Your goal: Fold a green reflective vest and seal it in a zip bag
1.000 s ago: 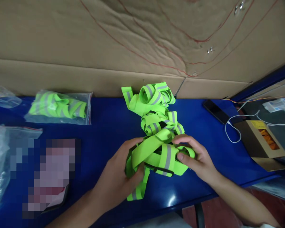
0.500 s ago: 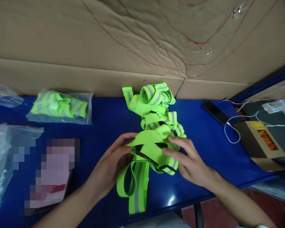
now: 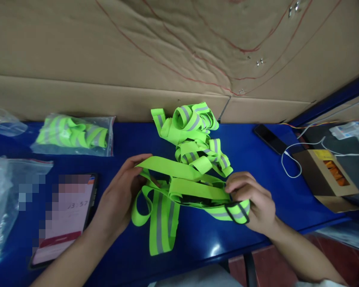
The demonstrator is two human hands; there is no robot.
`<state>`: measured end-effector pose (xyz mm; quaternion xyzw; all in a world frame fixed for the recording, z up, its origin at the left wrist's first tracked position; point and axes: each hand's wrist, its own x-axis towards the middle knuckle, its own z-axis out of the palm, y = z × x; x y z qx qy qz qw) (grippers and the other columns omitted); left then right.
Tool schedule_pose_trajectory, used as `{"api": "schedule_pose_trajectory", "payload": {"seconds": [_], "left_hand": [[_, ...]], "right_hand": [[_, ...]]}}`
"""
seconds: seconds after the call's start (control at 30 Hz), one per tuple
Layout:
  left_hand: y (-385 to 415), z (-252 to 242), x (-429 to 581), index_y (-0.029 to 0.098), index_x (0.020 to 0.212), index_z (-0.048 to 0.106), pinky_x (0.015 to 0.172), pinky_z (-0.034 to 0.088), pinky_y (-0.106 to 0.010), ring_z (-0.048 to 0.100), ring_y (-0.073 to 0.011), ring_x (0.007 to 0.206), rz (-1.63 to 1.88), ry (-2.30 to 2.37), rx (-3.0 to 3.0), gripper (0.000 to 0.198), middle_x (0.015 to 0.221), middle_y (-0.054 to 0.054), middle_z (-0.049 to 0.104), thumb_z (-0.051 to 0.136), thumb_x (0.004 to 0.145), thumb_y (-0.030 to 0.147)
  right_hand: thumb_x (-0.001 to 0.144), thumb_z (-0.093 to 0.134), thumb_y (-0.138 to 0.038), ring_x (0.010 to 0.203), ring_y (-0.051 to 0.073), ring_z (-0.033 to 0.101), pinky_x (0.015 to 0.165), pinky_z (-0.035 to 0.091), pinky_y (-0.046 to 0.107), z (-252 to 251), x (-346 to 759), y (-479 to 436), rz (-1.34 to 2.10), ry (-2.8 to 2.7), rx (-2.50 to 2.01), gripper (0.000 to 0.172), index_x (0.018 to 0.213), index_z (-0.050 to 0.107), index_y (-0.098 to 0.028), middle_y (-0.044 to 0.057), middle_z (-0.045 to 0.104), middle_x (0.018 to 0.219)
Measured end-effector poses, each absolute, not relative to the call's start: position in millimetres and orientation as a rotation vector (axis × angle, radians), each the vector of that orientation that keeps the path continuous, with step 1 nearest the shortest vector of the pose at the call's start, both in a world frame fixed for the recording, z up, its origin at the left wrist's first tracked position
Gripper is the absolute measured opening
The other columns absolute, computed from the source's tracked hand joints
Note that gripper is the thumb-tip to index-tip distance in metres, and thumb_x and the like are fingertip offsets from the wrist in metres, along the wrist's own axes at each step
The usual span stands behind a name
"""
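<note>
A neon-green reflective strap vest point(image 3: 179, 187) with grey stripes lies stretched across the blue table point(image 3: 251, 159) in front of me. My left hand point(image 3: 119, 195) grips its left end, fingers curled round the band. My right hand point(image 3: 253, 201) pinches the right end, where a black-edged piece shows. Two loops of the strap hang toward the table's front edge. Behind it sits a tangled pile of the same green straps point(image 3: 194, 131).
A clear bag of packed green straps point(image 3: 74, 135) lies at the back left, with more plastic bags point(image 3: 6, 195) at the far left. A phone point(image 3: 62, 219) lies by my left forearm. At right are another phone point(image 3: 267, 137), a white cable and an open cardboard box point(image 3: 330, 175). Cardboard lines the back.
My hands have moved apart, pulling the bunched strap out into a long band. The left hand went left, the right hand right, and the loops dropped toward the front edge.
</note>
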<state>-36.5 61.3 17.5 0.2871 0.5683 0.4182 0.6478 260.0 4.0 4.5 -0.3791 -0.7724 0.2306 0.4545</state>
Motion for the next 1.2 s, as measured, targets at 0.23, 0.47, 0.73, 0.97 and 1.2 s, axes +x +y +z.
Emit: {"api": "schedule_pose_trajectory", "payload": {"seconds": [0.23, 0.47, 0.73, 0.97, 1.2], "left_hand": [[70, 20, -44, 0.029, 0.127, 0.060, 0.043, 0.038, -0.017, 0.056, -0.0113, 0.057, 0.983, 1.319, 0.533, 0.040, 0.075, 0.005, 0.065, 0.066, 0.089, 0.038], [35, 9, -34, 0.028, 0.111, 0.067, 0.103, 0.047, -0.030, 0.054, -0.0193, 0.129, 1.133, 1.256, 1.886, 0.024, 0.143, -0.001, 0.053, 0.057, 0.096, 0.012], [35, -12, -29, 0.024, 0.130, 0.063, 0.090, 0.049, -0.042, 0.063, -0.0260, 0.110, 0.607, 1.098, 2.453, 0.030, 0.120, -0.009, 0.067, 0.052, 0.102, 0.023], [31, -9, -32, 0.024, 0.131, 0.063, 0.102, 0.049, -0.054, 0.056, -0.0366, 0.128, 0.448, 0.923, 2.476, 0.056, 0.146, -0.013, 0.055, 0.079, 0.084, 0.049], [20, -14, -28, 0.018, 0.115, 0.061, 0.105, 0.052, -0.044, 0.057, -0.0275, 0.130, 0.584, 0.771, 2.618, 0.036, 0.141, -0.012, 0.059, 0.055, 0.087, -0.003]], "right_hand": [[0.095, 0.066, -0.039, 0.077, 0.021, 0.064, 0.066, 0.053, 0.033, 12, 259, 10, 0.995, -1.178, -1.095, 0.035, 0.076, 0.040, -0.024, 0.003, 0.068, 0.081], [0.092, 0.070, -0.045, 0.078, 0.025, 0.074, 0.067, 0.059, 0.036, 15, 260, 17, 1.437, -1.122, -1.067, 0.041, 0.071, 0.043, -0.023, 0.005, 0.079, 0.089], [0.101, 0.060, -0.043, 0.093, 0.024, 0.072, 0.083, 0.057, 0.040, 10, 268, 19, 1.577, -1.671, -0.888, 0.032, 0.078, 0.061, -0.021, 0.010, 0.077, 0.101], [0.096, 0.068, -0.034, 0.083, 0.020, 0.067, 0.073, 0.055, 0.034, 13, 272, 21, 1.318, -1.614, -1.129, 0.011, 0.098, 0.073, -0.024, 0.006, 0.071, 0.092], [0.077, 0.084, -0.043, 0.062, 0.017, 0.052, 0.063, 0.047, 0.037, 29, 315, 26, 1.174, -1.318, -1.041, 0.028, 0.080, 0.060, -0.029, -0.001, 0.054, 0.070]]}}
